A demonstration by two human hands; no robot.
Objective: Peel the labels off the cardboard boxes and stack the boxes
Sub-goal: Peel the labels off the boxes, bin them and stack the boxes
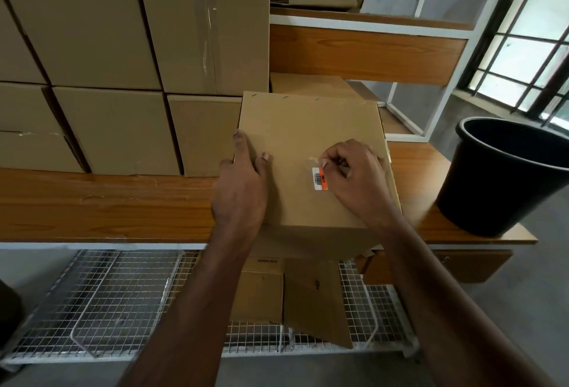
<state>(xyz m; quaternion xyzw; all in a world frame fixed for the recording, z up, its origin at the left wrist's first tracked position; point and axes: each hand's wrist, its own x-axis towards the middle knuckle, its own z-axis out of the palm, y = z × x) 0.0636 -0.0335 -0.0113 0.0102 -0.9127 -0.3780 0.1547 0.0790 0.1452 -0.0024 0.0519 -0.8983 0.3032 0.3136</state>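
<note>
Brown cardboard fills my left side: a wall of stacked boxes (107, 128) stands on the wooden bench (107, 202), pushed to its back edge and reaching up past the top of my view. Below the bench, on the left, I see a wire mesh shelf (107, 300) with a few folded cardboard pieces (317, 300) propped on it nearer the middle. Moving in, my left hand (241, 183) lies flat on the top face of the cardboard box (308, 128) I am working on, fingers straight and spread, the index reaching toward the box's left edge, pressing it steady. That box sits on the bench in front of me, just beside the stack, with a row of staples along its far edge. On its top face, right of centre, is a small white and orange barcode label (319, 178). My right hand (354, 174) is curled over it, thumb and forefinger pinching a lifted strip of clear tape or backing at the label's upper end; the label's lower part lies flat on the cardboard. Further right, a black bucket (505, 177) stands on the bench end, apart from the box. Behind it a window (529, 48) lets in daylight.
</note>
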